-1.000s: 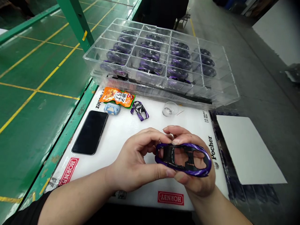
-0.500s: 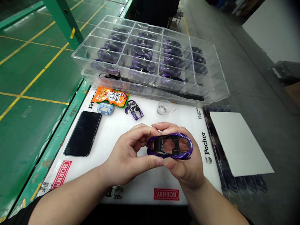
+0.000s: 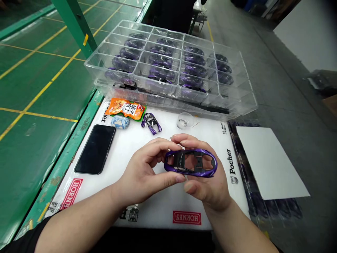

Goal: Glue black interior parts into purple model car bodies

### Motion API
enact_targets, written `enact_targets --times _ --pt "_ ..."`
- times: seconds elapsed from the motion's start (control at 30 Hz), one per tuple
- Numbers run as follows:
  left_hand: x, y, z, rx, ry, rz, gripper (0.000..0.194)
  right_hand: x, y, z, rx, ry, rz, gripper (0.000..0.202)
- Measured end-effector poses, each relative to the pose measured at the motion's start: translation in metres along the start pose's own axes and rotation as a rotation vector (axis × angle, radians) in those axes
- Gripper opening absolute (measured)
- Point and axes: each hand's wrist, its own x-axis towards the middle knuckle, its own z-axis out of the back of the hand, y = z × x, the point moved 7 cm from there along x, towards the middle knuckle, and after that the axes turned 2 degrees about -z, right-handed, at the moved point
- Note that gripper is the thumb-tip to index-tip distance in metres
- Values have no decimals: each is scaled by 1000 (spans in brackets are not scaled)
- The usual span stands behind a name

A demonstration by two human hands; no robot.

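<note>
Yellow-lined green surface (image 3: 31, 80) and green post (image 3: 74, 23) at left, grey floor (image 3: 265, 80) at right

Car shell (image 3: 180, 161), centre: glossy, smooth outer surface.
Tray (image 3: 234, 93), upper centre: clear, shiny plastic.
Phone (image 3: 95, 149), left: smooth, glossy, glass-like face.
Pouch (image 3: 125, 108), left of centre: glossy film.
Bench top (image 3: 159, 215), lower centre: smooth plastic-like sheet, slight sheen.
Board (image 3: 272, 163), right: smooth, matt, card-like.
Sleeve (image 3: 27, 234), lower left: matt cloth.
</note>
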Motion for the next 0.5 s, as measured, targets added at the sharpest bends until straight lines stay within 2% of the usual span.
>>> enact_targets --times 0.1,0.3,0.5 --pt "2 -7 11 154 -71 -86 59 -2 4 7 -73 -77 22 72" --pt "2 -20 21 430 -109 -267 71 -2 11 16 -228 -150 67 55" --pt "-2 -21 24 379 -140 -305 82 1 9 20 -198 -142 87 52"
